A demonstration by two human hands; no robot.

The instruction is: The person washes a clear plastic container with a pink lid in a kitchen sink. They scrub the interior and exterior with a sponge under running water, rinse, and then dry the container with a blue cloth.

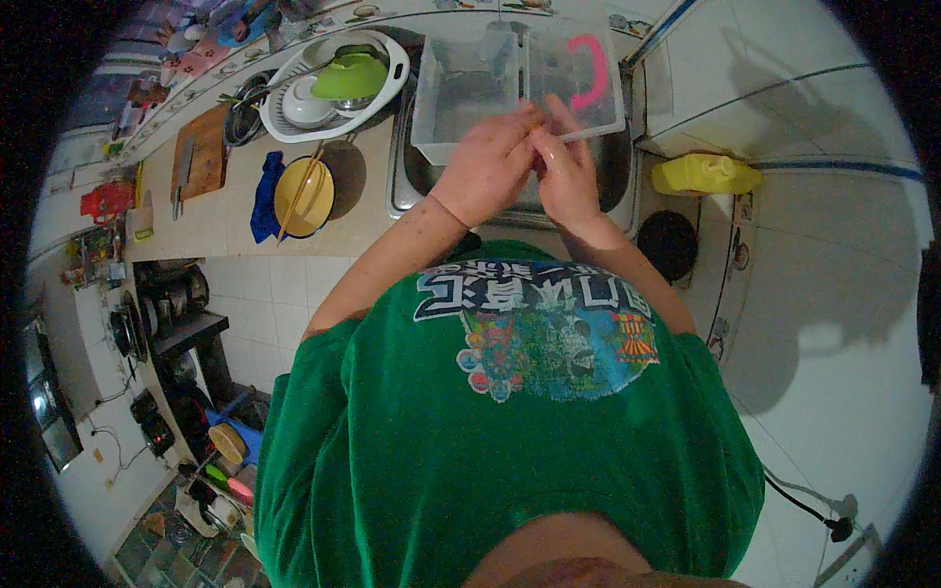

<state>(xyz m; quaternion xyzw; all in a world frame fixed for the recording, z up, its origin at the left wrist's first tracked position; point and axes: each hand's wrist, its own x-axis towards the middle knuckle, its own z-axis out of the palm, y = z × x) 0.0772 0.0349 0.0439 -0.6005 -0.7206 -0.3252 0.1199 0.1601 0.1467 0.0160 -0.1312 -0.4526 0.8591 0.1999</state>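
Note:
My left hand (489,162) and my right hand (570,173) meet over a stainless steel sink (617,184), their fingertips together. Whether something small lies between the fingers cannot be made out. Beyond the left hand a clear rectangular plastic container (467,81) rests in the sink. Beside it, at the right, is a clear plastic lid or second container (548,66) with a curved pink strip (599,73); its near edge reaches the right fingers. The hands hide part of both plastic pieces and the sink's near part.
Left of the sink, a white draining basket (276,121) holds bowls and a green one (353,77). Nearer stand a yellow bowl (312,198) with chopsticks (298,195) across it, a blue cloth (266,198) and a wooden board (209,151) with a knife (187,165). A yellow jug (698,175) lies right.

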